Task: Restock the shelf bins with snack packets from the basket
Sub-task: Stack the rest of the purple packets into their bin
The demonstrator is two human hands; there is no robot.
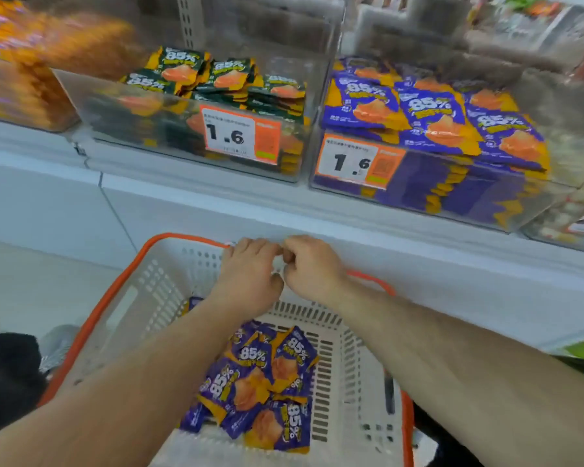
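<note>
While both hands, left hand (250, 278) and right hand (309, 267), curl empty-fingered at the basket (155, 284) rim, purple packets (263, 382) lie below: gather several flat, matching the purple bin (418, 183).

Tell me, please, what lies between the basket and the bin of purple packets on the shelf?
In the head view, only the plain white shelf front separates the basket from the purple-packet bin; both hands meet over the basket's far rim.

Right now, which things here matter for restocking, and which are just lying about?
For the job: purple packets, basket, purple bin, left hand, right hand.
Just there: green packet bin, orange packets, price tags.
</note>
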